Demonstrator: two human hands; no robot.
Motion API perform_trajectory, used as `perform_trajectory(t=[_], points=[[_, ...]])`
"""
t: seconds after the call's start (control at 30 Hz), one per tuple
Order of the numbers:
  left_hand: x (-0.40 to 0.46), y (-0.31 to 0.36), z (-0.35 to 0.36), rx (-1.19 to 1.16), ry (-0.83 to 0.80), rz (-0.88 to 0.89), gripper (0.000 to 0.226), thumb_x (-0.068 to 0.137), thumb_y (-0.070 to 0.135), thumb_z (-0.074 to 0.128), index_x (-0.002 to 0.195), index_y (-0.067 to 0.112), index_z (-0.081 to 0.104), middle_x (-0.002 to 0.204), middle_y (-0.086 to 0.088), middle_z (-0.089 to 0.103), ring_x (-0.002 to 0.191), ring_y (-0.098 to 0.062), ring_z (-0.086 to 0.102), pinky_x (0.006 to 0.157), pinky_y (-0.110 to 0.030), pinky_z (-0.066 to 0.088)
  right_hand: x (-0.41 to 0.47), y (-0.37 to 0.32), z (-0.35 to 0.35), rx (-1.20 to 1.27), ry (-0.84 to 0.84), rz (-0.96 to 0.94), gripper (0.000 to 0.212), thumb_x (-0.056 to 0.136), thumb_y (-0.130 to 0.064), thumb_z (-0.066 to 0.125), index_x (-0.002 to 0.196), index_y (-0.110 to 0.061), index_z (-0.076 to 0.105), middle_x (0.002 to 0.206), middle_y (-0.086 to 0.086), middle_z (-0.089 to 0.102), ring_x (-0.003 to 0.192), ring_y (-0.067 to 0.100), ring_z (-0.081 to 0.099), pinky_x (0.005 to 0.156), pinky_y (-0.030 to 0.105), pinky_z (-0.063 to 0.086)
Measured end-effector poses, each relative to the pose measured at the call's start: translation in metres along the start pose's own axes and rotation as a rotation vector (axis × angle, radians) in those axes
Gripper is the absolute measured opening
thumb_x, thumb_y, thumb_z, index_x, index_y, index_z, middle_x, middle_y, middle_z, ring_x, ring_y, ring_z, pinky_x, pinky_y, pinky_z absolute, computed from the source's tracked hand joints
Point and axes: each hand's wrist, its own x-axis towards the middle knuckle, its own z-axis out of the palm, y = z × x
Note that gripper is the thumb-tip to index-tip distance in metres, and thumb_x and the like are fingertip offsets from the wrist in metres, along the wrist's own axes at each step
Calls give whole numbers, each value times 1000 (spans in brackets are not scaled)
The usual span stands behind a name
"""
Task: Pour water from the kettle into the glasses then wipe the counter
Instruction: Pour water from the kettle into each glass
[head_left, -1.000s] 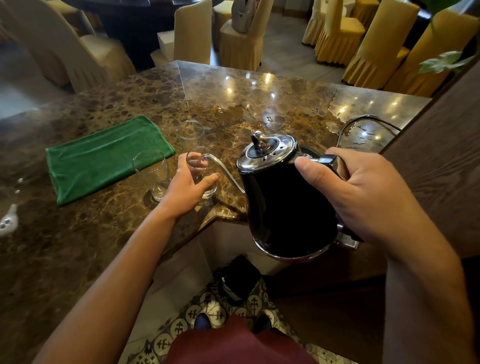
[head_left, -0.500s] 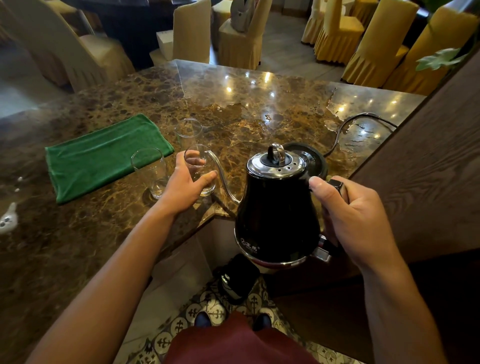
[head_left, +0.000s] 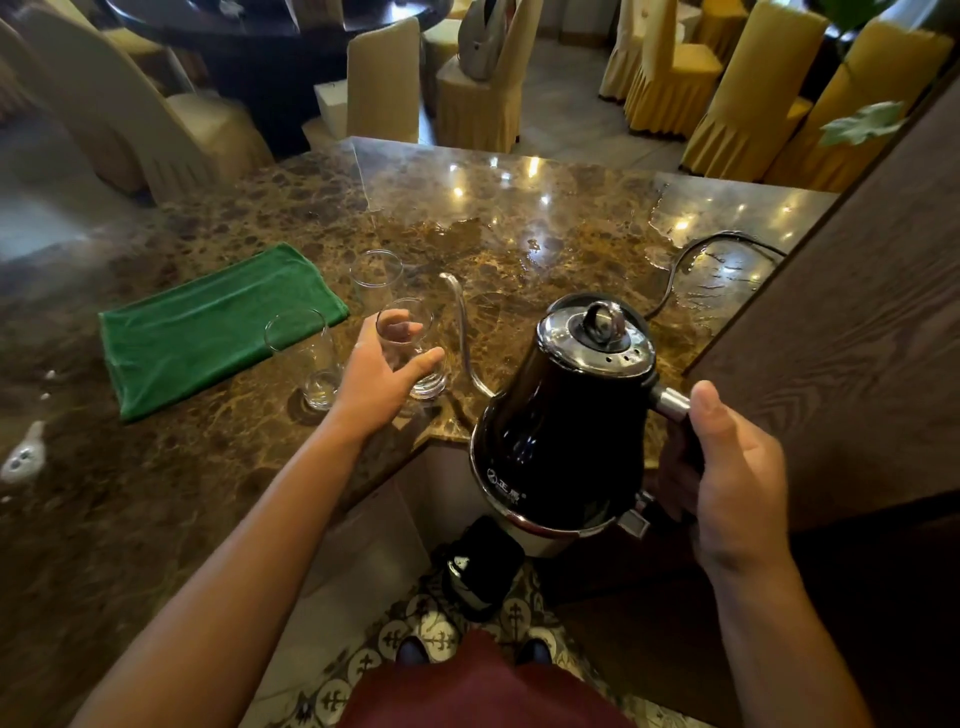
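Observation:
My right hand (head_left: 727, 467) grips the handle of a black gooseneck kettle (head_left: 561, 431) with a chrome lid, held upright in the air just off the counter's near edge. Its thin spout (head_left: 460, 322) rises beside a clear glass (head_left: 410, 345) that my left hand (head_left: 374, 379) holds on the brown marble counter (head_left: 519, 218). The spout tip is above and to the right of that glass's rim, not over it. A second glass (head_left: 306, 358) stands to the left, a third (head_left: 375, 278) behind. A folded green cloth (head_left: 208, 327) lies further left.
A black power cord (head_left: 691, 265) curves over the counter at the right, beside a dark wooden panel (head_left: 857, 338). Wet patches glisten on the far counter. Chairs with yellow and cream covers stand beyond it. A black bag (head_left: 478, 566) sits on the patterned floor by my feet.
The kettle has tipped back from a pouring tilt to upright and moved down and right, lifting its spout out of the held glass. My left hand has stayed on the glass.

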Motion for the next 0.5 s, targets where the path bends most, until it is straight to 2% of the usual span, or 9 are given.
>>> perform_trajectory(t=[0.07,0.13,0.2,0.3,0.33,0.4,0.5], points=[[6,5,7,2,-20,11,62,84,18,80,135,6,46,116,5,61,105,11,61,92,-16,50,-1,-3,-2,60,8,-4,38,91,-44,51,74,-20,74,54,-9,63,49,1,60,45,15,44],[16,10,16,29,-53,19,58,86,16,79,133,8,46,114,7,60,103,8,62,91,-15,49,0,-3,-5,73,14,-10,38,93,-43,51,77,-15,72,54,-8,62,49,2,59,45,15,44],[28,14,23,58,-69,21,57,86,17,80,132,10,47,112,7,60,104,1,61,91,-12,48,3,0,-9,55,20,-9,39,99,-35,52,69,-19,71,55,-7,61,50,5,57,46,17,44],[44,22,33,95,-100,33,61,84,22,82,133,10,47,117,-1,61,102,1,60,87,-6,45,2,2,-13,36,24,6,49,104,-27,50,59,-24,68,54,-7,57,49,7,54,47,18,43],[49,23,35,100,-114,34,63,84,25,82,134,11,47,120,-4,62,104,-2,61,91,-10,46,1,4,-15,35,22,11,51,105,-26,50,57,-25,66,52,-8,55,47,6,52,45,17,42],[58,24,39,114,-131,32,64,83,31,83,133,14,47,123,-6,62,111,-14,62,101,-28,50,-1,4,-16,35,34,13,47,105,-30,54,60,-24,66,54,-7,54,48,7,51,46,18,41],[67,24,41,139,-147,22,66,80,39,84,131,21,46,122,-4,62,115,-22,62,104,-45,50,-3,4,-18,38,46,11,37,97,-37,56,72,-14,70,64,3,60,60,22,57,53,25,45]])
